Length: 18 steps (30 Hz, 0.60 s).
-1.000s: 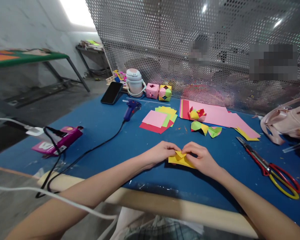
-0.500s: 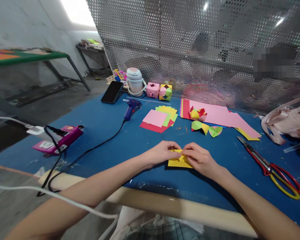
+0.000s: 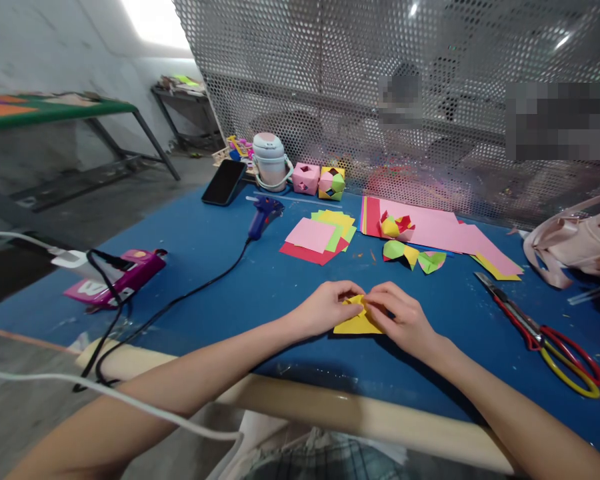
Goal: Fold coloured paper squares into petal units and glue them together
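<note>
A yellow sheet of paper (image 3: 357, 325) lies at the front of the blue table between my hands, its far edge folded and raised in the middle. My left hand (image 3: 333, 308) pinches its left part, thumb on top and fingers curled behind. From the other side, my right hand (image 3: 403, 317) grips the raised fold with thumb and fingertips. The fingertips of both hands almost meet, so part of the fold is hidden. Just beyond are folded paper pieces (image 3: 410, 257) in green and yellow, and a stack of coloured paper squares (image 3: 310, 235).
Scissors (image 3: 533, 330) with red and yellow handles lie at right, near a pink bag (image 3: 575, 237). A blue glue gun (image 3: 264, 217) trails a black cord to a magenta power strip (image 3: 117, 277). Behind stand a phone (image 3: 224, 182), a flask (image 3: 270, 163) and paper cubes (image 3: 306, 179).
The fold in the yellow paper stands up more between my fingertips. My right fingers have opened slightly around it, and both hands stay in nearly the same place.
</note>
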Each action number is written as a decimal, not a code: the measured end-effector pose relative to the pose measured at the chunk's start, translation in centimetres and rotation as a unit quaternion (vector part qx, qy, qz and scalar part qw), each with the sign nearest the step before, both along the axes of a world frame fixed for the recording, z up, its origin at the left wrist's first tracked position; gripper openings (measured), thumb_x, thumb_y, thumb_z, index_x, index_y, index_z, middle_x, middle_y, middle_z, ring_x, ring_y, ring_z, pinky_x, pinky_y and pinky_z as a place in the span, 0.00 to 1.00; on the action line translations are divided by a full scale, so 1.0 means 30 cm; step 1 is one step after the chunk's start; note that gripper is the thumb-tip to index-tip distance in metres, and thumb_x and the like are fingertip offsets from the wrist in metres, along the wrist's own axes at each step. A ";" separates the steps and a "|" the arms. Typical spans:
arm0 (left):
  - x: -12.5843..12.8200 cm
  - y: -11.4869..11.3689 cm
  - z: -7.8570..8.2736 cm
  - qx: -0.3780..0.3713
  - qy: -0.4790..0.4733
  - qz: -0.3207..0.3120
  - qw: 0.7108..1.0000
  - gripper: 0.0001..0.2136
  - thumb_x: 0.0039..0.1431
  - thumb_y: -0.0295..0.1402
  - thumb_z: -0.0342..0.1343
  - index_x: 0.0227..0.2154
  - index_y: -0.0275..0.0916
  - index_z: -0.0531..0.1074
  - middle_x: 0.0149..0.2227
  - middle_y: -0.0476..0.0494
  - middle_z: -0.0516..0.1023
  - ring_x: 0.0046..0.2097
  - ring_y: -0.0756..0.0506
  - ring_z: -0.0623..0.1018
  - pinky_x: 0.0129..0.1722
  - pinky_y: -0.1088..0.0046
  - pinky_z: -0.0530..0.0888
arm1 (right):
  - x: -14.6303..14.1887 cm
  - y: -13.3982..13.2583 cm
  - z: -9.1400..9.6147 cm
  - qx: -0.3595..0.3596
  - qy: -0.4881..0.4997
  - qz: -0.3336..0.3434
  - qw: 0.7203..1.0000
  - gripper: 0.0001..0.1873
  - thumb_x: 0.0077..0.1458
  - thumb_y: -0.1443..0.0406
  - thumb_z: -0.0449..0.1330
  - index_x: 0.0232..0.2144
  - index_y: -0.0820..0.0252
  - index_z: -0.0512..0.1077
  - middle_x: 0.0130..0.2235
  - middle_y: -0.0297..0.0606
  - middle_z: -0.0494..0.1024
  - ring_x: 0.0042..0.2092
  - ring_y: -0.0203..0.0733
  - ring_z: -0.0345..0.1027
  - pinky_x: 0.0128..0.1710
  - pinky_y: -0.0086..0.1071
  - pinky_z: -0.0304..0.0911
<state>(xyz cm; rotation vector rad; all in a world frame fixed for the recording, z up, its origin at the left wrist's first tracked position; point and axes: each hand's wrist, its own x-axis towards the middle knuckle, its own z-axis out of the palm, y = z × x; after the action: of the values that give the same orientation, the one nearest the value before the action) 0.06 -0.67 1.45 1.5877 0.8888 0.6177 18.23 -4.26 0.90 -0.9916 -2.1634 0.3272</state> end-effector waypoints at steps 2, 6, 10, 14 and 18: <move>-0.003 0.002 0.002 -0.038 -0.022 -0.002 0.999 0.12 0.48 0.33 0.55 0.35 0.33 0.73 0.33 0.45 0.75 0.36 0.48 0.72 0.36 0.76 0.67 | -0.001 -0.003 0.014 -0.018 0.015 -0.005 1.000 0.09 0.56 0.70 0.53 0.39 0.60 0.70 0.36 0.41 0.71 0.38 0.38 0.67 0.37 0.33 0.64; -0.011 0.008 0.000 -0.133 -0.067 -0.007 0.989 0.12 0.47 0.36 0.58 0.34 0.33 0.74 0.31 0.46 0.76 0.33 0.49 0.72 0.34 0.75 0.66 | 0.000 -0.005 0.036 -0.075 0.019 0.016 0.997 0.12 0.52 0.70 0.56 0.41 0.60 0.70 0.38 0.41 0.72 0.39 0.39 0.67 0.39 0.33 0.64; -0.012 0.009 -0.005 -0.208 -0.126 -0.015 0.970 0.13 0.47 0.40 0.59 0.29 0.33 0.74 0.29 0.46 0.75 0.33 0.49 0.72 0.36 0.74 0.65 | -0.002 0.001 0.036 -0.146 0.046 -0.037 0.988 0.08 0.54 0.68 0.55 0.35 0.60 0.73 0.34 0.38 0.74 0.35 0.37 0.68 0.36 0.30 0.64; -0.013 0.006 -0.001 -0.231 -0.145 -0.038 0.961 0.14 0.46 0.40 0.59 0.30 0.33 0.74 0.30 0.46 0.74 0.34 0.49 0.71 0.36 0.74 0.65 | -0.004 0.007 0.029 -0.217 0.088 -0.119 0.965 0.07 0.52 0.64 0.56 0.30 0.60 0.74 0.30 0.35 0.75 0.31 0.36 0.67 0.29 0.28 0.62; -0.014 0.008 -0.006 -0.199 -0.109 -0.026 0.974 0.12 0.45 0.36 0.60 0.32 0.33 0.73 0.28 0.49 0.73 0.29 0.51 0.69 0.30 0.76 0.62 | -0.009 0.008 0.027 -0.268 0.118 -0.145 0.945 0.08 0.51 0.63 0.57 0.29 0.60 0.74 0.29 0.34 0.76 0.29 0.36 0.67 0.27 0.27 0.61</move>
<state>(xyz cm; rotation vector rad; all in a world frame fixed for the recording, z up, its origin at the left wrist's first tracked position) -0.36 -0.44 1.27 1.1551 0.7485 0.5254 17.95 -4.02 1.71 -1.4661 -1.7080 0.8720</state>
